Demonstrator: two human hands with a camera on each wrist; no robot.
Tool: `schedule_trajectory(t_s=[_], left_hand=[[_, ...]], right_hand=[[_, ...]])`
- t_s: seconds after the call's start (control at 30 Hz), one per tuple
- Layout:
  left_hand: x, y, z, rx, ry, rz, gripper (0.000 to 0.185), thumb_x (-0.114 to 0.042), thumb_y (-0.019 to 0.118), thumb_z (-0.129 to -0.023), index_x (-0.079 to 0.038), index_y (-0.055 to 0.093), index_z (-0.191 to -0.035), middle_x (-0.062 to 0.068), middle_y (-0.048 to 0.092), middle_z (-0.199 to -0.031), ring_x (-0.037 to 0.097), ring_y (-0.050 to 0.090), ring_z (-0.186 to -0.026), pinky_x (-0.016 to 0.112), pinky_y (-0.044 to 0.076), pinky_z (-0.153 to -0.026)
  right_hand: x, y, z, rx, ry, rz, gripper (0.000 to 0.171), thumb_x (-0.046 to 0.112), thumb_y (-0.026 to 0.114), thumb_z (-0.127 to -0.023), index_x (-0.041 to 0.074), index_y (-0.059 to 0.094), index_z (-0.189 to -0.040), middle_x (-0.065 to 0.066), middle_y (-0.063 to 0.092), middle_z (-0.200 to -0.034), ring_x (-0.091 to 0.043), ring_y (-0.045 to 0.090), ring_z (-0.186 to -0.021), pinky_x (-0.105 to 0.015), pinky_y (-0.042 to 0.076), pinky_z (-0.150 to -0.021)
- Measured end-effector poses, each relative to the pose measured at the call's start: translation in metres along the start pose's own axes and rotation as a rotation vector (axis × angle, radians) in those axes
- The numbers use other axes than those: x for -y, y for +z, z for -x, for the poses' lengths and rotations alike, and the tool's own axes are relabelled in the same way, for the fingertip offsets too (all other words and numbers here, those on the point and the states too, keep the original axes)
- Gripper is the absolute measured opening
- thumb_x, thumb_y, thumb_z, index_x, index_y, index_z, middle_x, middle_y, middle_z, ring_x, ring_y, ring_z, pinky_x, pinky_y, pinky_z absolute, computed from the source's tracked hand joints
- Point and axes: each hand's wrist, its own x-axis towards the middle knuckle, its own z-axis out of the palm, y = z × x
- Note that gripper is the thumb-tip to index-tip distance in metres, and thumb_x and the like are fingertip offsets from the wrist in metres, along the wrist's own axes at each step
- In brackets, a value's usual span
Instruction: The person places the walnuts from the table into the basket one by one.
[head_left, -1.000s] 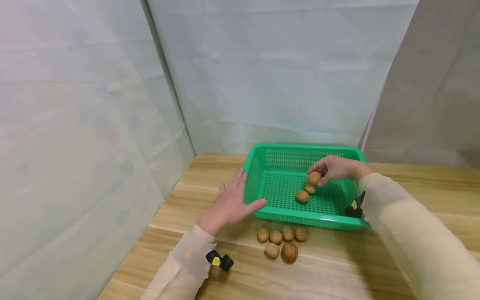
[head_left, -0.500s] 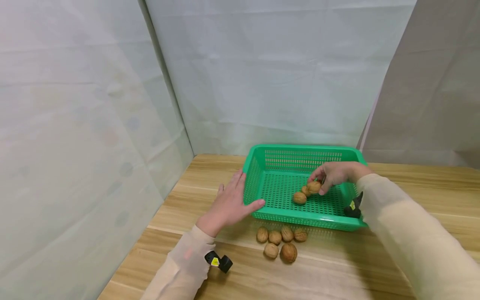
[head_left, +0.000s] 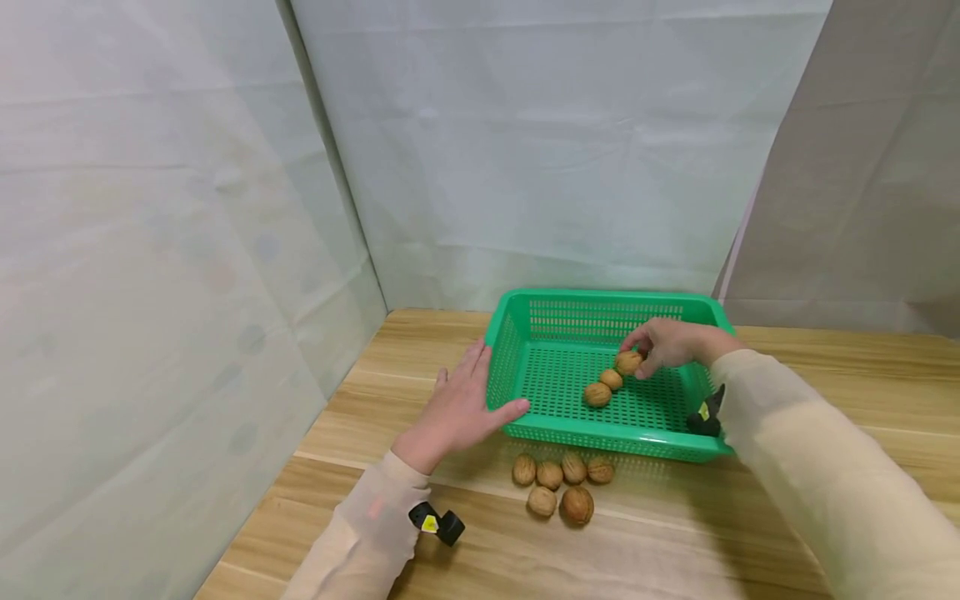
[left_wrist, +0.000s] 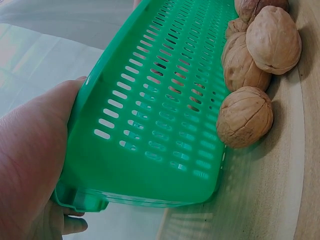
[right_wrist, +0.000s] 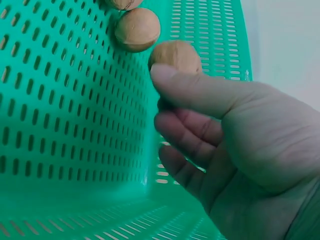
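Note:
A green perforated basket (head_left: 600,296) stands on the wooden table. My right hand (head_left: 651,353) reaches inside it, and its thumb and fingertips pinch a walnut (head_left: 628,362) just above or on the basket floor. In the right wrist view the thumb of the right hand (right_wrist: 240,150) lies against this walnut (right_wrist: 176,56), with the other fingers curled beneath. Two more walnuts (head_left: 604,387) lie in a row beside it. My left hand (head_left: 467,398) rests with straight fingers against the basket's left wall, thumb along the front corner. The left wrist view shows the palm of the left hand (left_wrist: 30,165) on that basket corner (left_wrist: 150,125).
Several loose walnuts (head_left: 558,483) lie on the table just in front of the basket, and those walnuts (left_wrist: 245,116) also show in the left wrist view. Pale cloth walls close in the left and back. A black wrist camera (head_left: 438,523) sits on each sleeve.
My right hand lowered the walnut from above the basket floor to beside the two others, then shifted it slightly farther back. The left hand and the basket have stayed put.

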Motion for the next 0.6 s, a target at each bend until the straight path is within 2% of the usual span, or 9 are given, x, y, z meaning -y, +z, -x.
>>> schedule_trajectory(t_s=[0.1,0.23,0.37,0.6], left_hand=[[0.0003,0.0000,-0.0002,-0.001,0.002,-0.001,0.107,-0.079,0.042,-0.083,-0.003,0.014,-0.154,0.011,0.010,-0.160,0.024,0.010,-0.146,0.066,0.014,-0.108],[-0.0001,0.0000,-0.0004,-0.001,0.001,-0.002,0.107,-0.078,0.043,-0.083,-0.004,0.014,-0.154,0.011,0.010,-0.160,0.025,0.011,-0.146,0.066,0.014,-0.108],[-0.0007,-0.0001,-0.0005,-0.002,-0.001,0.006,0.106,-0.076,0.046,-0.083,-0.004,0.014,-0.154,0.011,0.010,-0.160,0.025,0.011,-0.146,0.066,0.014,-0.108],[-0.0003,0.0004,-0.0004,-0.004,0.003,0.002,0.105,-0.075,0.046,-0.084,-0.003,0.015,-0.154,0.011,0.011,-0.160,0.026,0.013,-0.146,0.066,0.016,-0.107]], right_hand=[[-0.0008,0.0002,-0.0002,-0.027,0.012,0.083,0.044,0.015,0.077,-0.082,0.004,0.063,-0.123,-0.012,0.064,-0.108,-0.028,0.058,-0.100,-0.042,0.051,-0.080],[-0.0017,-0.0003,-0.0001,-0.020,0.028,0.107,0.035,0.013,0.076,-0.083,0.006,0.066,-0.115,-0.009,0.066,-0.105,-0.028,0.060,-0.099,-0.041,0.052,-0.078],[-0.0040,-0.0002,-0.0002,-0.002,0.034,0.070,0.032,0.012,0.076,-0.083,0.007,0.067,-0.114,-0.007,0.066,-0.105,-0.027,0.060,-0.100,-0.041,0.052,-0.080],[-0.0025,0.0015,0.0004,0.025,-0.006,-0.029,0.038,0.009,0.074,-0.084,0.001,0.064,-0.120,-0.007,0.067,-0.105,-0.025,0.061,-0.100,-0.041,0.052,-0.083]])
